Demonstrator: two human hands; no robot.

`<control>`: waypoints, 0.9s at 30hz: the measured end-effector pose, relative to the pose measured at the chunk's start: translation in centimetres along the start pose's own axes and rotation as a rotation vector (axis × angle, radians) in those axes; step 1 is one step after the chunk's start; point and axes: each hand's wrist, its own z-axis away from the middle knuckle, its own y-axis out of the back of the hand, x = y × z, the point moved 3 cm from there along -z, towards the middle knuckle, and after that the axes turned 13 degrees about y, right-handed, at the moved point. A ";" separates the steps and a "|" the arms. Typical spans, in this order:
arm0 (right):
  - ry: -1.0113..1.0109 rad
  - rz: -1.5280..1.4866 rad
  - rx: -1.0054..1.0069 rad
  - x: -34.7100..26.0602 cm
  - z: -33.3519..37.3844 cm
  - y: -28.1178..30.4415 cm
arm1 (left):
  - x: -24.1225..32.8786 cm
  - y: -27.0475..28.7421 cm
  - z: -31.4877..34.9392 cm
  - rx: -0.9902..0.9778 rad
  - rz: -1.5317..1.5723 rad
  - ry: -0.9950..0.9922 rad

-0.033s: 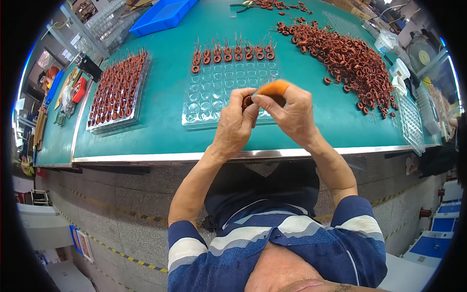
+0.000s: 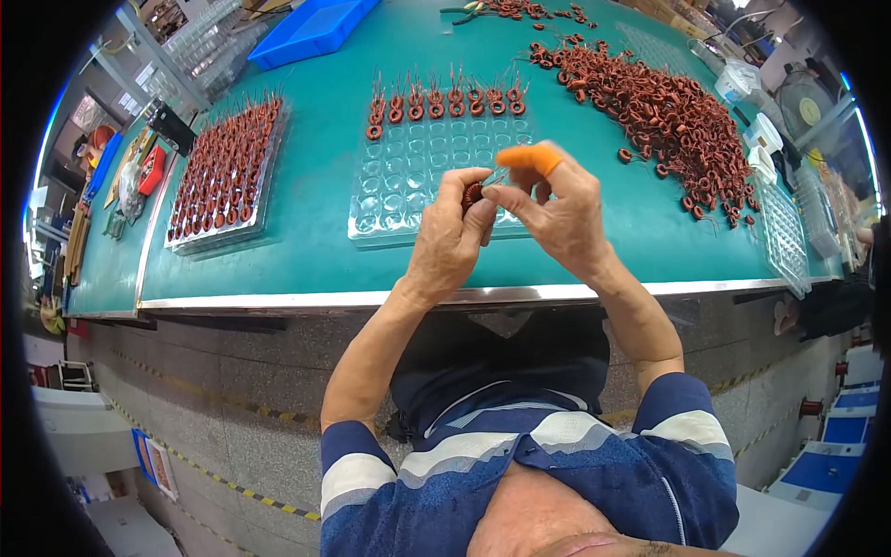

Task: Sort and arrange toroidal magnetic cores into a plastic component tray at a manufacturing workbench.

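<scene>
My left hand (image 2: 445,232) pinches a small copper-wound ring coil (image 2: 472,195) between thumb and fingers, above the near edge of a clear plastic tray (image 2: 394,202). Thin wire leads (image 2: 498,174) stick out of the coil toward my right hand (image 2: 562,212). The right thumb tip is close beside the coil; whether it touches cannot be made out. An orange finger cot (image 2: 529,159) covers the right index finger, which is raised apart from the thumb and slightly blurred. Upright coils (image 2: 435,110) with leads upward fill the tray's far rows.
Left of the tray stands a stack of trays full of coils (image 2: 223,176). A large heap of loose coils (image 2: 654,116) spreads over the right side of the green table (image 2: 306,223). Farther back are a blue bin (image 2: 311,32) and pliers (image 2: 469,12). Clear trays (image 2: 784,237) lean at the right edge.
My right index finger with the orange cot has lifted up and away from the thumb, showing the wire leads. My left hand and the coil stay almost in place.
</scene>
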 end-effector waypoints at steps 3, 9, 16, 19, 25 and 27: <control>0.245 0.109 -0.002 -0.4 -0.2 0.8 | -0.3 0.0 0.2 -0.072 0.212 -0.003; 0.278 0.068 -0.061 0.0 0.5 0.7 | 0.1 0.2 0.7 -0.144 0.308 -0.007; 0.230 0.078 -0.062 -0.6 1.1 0.6 | 1.3 0.5 0.8 -0.032 0.050 0.001; 0.181 0.022 0.043 0.1 1.1 0.2 | 1.7 0.0 0.7 -0.014 -0.042 -0.053; -0.329 -0.337 -0.010 1.1 0.7 -0.6 | 0.6 0.1 1.3 0.025 -0.031 -0.100; -0.397 -0.409 -0.026 1.4 0.8 -1.7 | -0.2 0.7 1.3 0.033 -0.023 -0.081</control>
